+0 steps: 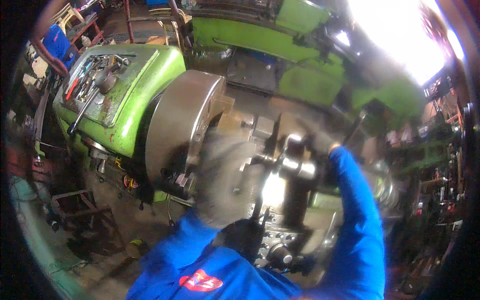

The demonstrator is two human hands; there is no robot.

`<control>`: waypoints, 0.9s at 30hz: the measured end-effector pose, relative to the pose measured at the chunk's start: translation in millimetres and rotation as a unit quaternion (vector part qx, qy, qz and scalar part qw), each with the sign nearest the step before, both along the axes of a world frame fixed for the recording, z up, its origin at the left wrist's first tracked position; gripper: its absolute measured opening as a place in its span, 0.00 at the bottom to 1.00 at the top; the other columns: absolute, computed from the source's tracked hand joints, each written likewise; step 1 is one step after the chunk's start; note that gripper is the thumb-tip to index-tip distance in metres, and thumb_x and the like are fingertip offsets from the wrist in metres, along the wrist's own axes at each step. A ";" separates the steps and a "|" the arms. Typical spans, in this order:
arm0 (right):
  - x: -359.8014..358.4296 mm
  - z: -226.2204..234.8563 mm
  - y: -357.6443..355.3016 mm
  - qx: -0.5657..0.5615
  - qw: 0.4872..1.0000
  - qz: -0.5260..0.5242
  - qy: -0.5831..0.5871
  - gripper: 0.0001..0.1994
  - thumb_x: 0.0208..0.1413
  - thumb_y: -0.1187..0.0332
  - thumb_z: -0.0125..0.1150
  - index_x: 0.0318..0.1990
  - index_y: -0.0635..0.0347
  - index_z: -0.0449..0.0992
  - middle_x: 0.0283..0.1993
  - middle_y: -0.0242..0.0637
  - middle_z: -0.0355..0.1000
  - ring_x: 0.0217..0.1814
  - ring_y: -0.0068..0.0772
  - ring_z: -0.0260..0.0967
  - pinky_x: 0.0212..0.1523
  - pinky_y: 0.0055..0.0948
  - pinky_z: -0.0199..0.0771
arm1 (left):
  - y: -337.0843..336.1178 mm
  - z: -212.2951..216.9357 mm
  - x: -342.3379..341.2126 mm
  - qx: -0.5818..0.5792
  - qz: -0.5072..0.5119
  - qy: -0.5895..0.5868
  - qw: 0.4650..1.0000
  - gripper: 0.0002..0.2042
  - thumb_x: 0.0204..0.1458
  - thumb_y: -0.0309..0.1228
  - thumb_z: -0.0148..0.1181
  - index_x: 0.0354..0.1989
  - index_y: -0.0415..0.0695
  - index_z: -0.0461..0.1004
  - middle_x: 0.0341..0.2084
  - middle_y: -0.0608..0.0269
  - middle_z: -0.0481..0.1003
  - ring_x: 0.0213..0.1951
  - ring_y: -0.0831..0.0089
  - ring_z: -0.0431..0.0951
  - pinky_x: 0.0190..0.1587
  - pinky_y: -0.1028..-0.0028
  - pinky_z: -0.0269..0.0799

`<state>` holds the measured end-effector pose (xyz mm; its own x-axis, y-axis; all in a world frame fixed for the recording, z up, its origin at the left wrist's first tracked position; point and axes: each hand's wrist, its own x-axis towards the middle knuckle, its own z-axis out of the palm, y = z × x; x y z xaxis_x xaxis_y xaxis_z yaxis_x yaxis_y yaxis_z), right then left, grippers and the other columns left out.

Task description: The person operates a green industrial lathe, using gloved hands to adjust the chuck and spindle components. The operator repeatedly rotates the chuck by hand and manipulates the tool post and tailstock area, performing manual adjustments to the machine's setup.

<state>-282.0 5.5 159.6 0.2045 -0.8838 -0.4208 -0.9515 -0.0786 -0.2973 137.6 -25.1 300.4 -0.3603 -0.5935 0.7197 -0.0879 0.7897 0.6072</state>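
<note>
My left hand (222, 182), in a grey work glove, is smeared by motion in front of the large steel lathe chuck (182, 117). Its fingers do not show clearly, and whether it touches the chuck jaws (232, 117) I cannot tell. Just right of it is the shiny metal tool post (298, 167) on the carriage. Beyond the post, at the end of the outstretched right sleeve, my right hand (322, 141) is a grey blur. Close to it a dark lever (355, 127) slants upward. What the right hand holds, if anything, is hidden by blur.
The green headstock (155, 75) stands left of the chuck, with a T-shaped wrench (87, 107) and several hand tools (82, 77) on top. Below the tool post are bolts and a round dark knob (280, 255). A dark metal frame (87, 210) stands on the floor at left.
</note>
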 end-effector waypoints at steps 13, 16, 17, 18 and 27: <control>40.9 34.6 15.9 0.010 0.979 -0.185 0.081 0.20 0.52 0.66 0.59 0.54 0.56 0.74 0.54 0.51 0.73 0.59 0.53 0.69 0.58 0.41 0.68 | -64.7 -125.2 -247.2 -0.069 -0.183 -0.586 0.786 0.21 0.49 0.37 0.58 0.54 0.50 0.76 0.55 0.56 0.74 0.59 0.60 0.72 0.61 0.59 0.66; 19.0 20.2 24.6 0.024 0.971 -0.225 0.082 0.19 0.52 0.68 0.57 0.53 0.57 0.74 0.53 0.52 0.74 0.59 0.54 0.69 0.57 0.42 0.69 | -48.8 -99.0 -243.5 -0.025 -0.208 -0.597 0.775 0.20 0.51 0.38 0.56 0.53 0.48 0.77 0.56 0.56 0.74 0.59 0.59 0.72 0.61 0.59 0.65; 26.2 27.7 20.5 0.037 0.981 -0.162 0.101 0.19 0.53 0.69 0.53 0.54 0.57 0.75 0.53 0.52 0.74 0.58 0.55 0.69 0.57 0.43 0.69 | -48.5 -95.2 -237.2 -0.006 -0.210 -0.604 0.769 0.20 0.51 0.38 0.55 0.53 0.47 0.78 0.56 0.56 0.74 0.58 0.59 0.72 0.61 0.59 0.65; 24.1 22.3 15.9 0.041 0.983 -0.148 0.098 0.19 0.53 0.69 0.53 0.53 0.57 0.75 0.52 0.52 0.74 0.58 0.55 0.69 0.57 0.44 0.69 | -50.2 -95.8 -232.9 0.013 -0.212 -0.611 0.763 0.20 0.52 0.39 0.55 0.52 0.46 0.78 0.56 0.55 0.73 0.58 0.59 0.72 0.61 0.59 0.65; 40.5 29.8 12.7 0.043 0.974 -0.223 0.020 0.21 0.61 0.57 0.47 0.56 0.56 0.74 0.59 0.50 0.70 0.62 0.54 0.66 0.62 0.42 0.63 | -56.1 -178.6 -277.5 -0.048 -0.128 -0.603 0.786 0.22 0.58 0.38 0.52 0.63 0.63 0.69 0.62 0.66 0.68 0.65 0.64 0.65 0.68 0.57 0.52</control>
<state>-241.5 18.2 189.4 -0.2109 -0.8422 -0.4962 -0.8962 0.3693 -0.2458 -139.9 -81.2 121.8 -0.9136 -0.3545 -0.1990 -0.3845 0.9125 0.1399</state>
